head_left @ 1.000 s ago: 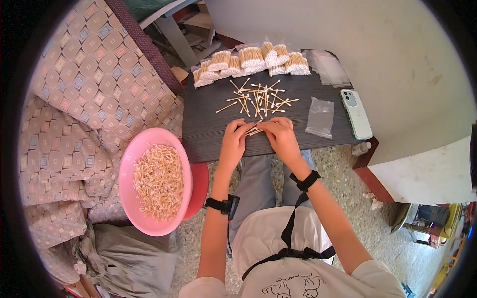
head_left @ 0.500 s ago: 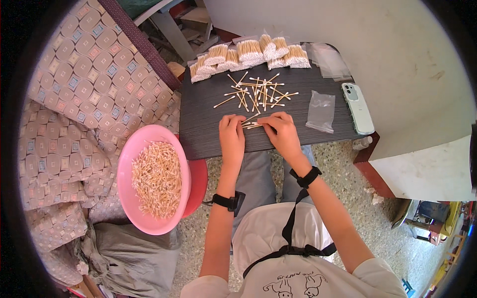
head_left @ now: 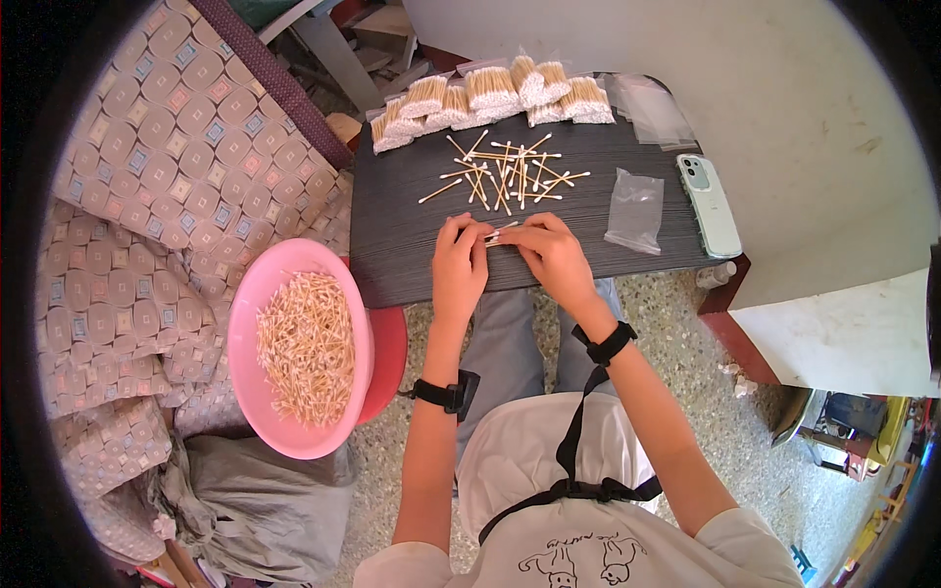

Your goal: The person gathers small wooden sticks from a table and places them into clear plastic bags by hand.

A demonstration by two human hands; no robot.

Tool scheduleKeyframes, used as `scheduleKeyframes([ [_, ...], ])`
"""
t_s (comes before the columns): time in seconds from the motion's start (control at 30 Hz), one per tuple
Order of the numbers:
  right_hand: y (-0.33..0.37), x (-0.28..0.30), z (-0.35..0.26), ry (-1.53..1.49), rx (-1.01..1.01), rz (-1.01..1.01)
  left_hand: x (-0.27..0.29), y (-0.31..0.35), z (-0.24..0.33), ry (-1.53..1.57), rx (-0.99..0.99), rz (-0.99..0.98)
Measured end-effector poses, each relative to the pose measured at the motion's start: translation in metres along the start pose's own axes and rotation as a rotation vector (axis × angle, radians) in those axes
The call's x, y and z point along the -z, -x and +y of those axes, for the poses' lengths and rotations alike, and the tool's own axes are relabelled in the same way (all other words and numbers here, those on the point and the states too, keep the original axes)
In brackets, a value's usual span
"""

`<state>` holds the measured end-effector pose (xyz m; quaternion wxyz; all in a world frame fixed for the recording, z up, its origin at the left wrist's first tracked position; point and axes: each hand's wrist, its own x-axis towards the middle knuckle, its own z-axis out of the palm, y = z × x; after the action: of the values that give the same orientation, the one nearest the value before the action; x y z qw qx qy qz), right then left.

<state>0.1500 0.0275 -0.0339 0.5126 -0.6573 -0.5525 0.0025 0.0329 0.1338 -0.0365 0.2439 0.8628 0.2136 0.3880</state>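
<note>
Close together near the front edge of the dark table (head_left: 392, 269), my left hand (head_left: 457, 263) and my right hand (head_left: 557, 257) pinch a few cotton swabs (head_left: 502, 235) between their fingertips. The fingers partly cover these swabs, so only some sticks and white tips show. Just beyond my hands lies a loose, crisscrossed scatter of cotton swabs (head_left: 521, 174). An unfilled clear plastic bag (head_left: 635, 211) rests flat to the right of my right hand.
Filled bags of swabs (head_left: 490, 90) line the table's far edge. Flat clear bags (head_left: 652, 113) and a phone (head_left: 710, 208) lie at the right. A pink basin (head_left: 245, 392) of loose swabs stands on a red stool (head_left: 389, 363) at the left. A wall (head_left: 784, 147) borders the right.
My hands have come closer together, the left fingers moving right over the pinched swabs. The view has shifted slightly; the scattered swabs and bags look unmoved.
</note>
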Motion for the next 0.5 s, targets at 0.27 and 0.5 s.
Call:
scheduleKeyframes([
  [0.27, -0.001, 0.004, -0.003, 0.057, 0.022, 0.014, -0.001, 0.001, 0.011, 0.037, -0.039, -0.070],
  [0.5, -0.004, 0.005, -0.003, 0.100, 0.064, -0.013, 0.001, 0.001, 0.004, 0.030, -0.134, -0.129],
])
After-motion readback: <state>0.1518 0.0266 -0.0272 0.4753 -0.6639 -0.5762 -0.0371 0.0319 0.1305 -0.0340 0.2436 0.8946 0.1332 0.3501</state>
